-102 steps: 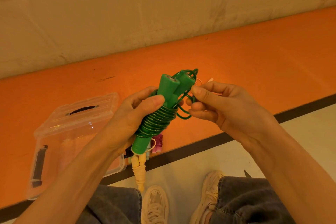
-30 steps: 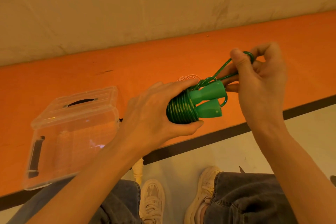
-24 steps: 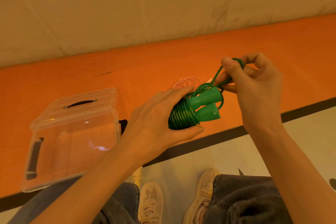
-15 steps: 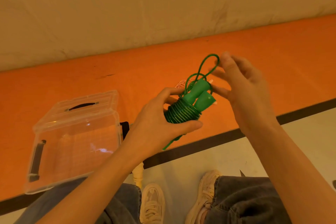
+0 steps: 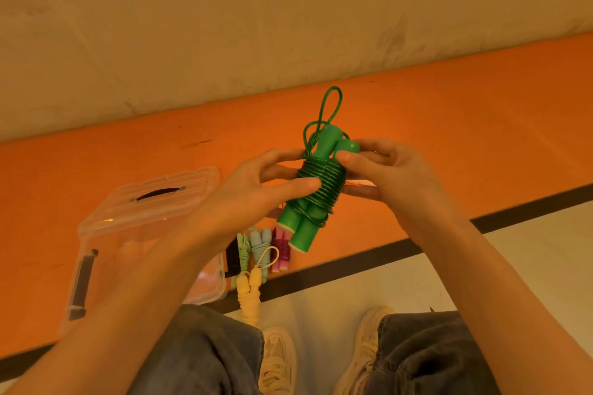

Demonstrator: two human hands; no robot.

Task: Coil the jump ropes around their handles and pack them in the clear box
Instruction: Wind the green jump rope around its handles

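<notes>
My hands, left hand (image 5: pixel 253 189) and right hand (image 5: pixel 388 173), grip the green jump rope (image 5: pixel 316 189) between them, fingers curled round its coil. The clear box (image 5: pixel 141 234) lies beyond my left wrist; other coiled ropes (image 5: pixel 263 247) lie below my hands. No writing is readable.
</notes>
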